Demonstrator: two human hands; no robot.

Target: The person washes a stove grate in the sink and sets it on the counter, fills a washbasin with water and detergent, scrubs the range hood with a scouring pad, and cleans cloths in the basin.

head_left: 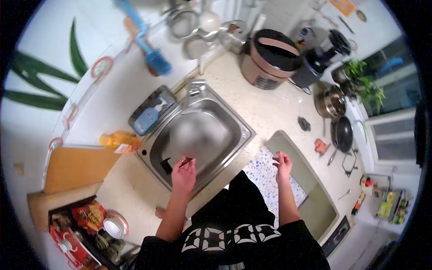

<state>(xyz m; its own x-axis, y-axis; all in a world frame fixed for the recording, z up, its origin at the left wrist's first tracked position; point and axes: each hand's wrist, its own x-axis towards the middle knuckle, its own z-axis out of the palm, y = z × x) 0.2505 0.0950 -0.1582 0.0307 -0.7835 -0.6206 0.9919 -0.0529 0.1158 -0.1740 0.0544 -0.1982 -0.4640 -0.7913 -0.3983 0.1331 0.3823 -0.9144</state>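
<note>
My left hand (184, 176) is over the near edge of the steel sink (240, 130), its fingers closed on a small dark object (185, 162) too small to name. Inside the sink a blurred, pale round shape (194, 133) shows, its details unclear. A black item (166, 166) lies at the sink's near left, beside my left hand. My right hand (282, 164) is raised to the right of the sink, above the speckled white mat (264, 173), fingers curled with the fingertips close together. Whether anything is between them I cannot make out.
An orange bottle (120, 142) and a blue soap bottle (149, 118) stand left of the sink. Behind it are the faucet (196, 89) and a pink rice cooker (270, 60). Pans (343, 134) sit at the right. Food packets (89, 216) are at lower left.
</note>
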